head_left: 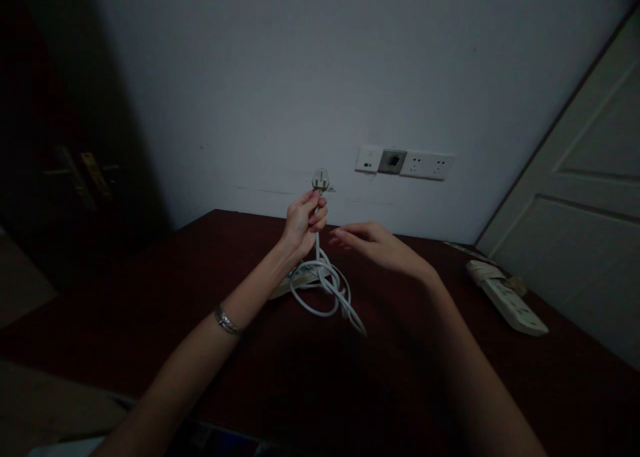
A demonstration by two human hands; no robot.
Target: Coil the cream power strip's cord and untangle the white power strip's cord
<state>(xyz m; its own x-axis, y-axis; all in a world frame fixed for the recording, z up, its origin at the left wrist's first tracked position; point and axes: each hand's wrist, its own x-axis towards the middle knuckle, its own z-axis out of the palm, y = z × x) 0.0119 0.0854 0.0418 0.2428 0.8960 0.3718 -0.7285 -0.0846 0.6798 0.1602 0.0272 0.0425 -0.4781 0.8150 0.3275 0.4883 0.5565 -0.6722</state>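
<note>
My left hand (305, 222) grips a power plug (321, 179) just below its head, and the plug's prongs face me. From it a white cord (317, 247) drops into a loose tangle of loops (327, 290). Behind these loops a pale power strip (306, 277) lies on the table, partly hidden by the cord and my left forearm. To the right of the cord my right hand (367, 240) hovers above the table, fingers stretched out toward the left. It touches nothing and holds nothing.
A dark red-brown table (210, 363) stretches beneath my hands. On the right lies a second power strip (507, 300), its cord wrapped at the far end. Wall sockets (427, 165) sit above the table's back edge. Doors stand at the left (70, 197) and right (590, 157).
</note>
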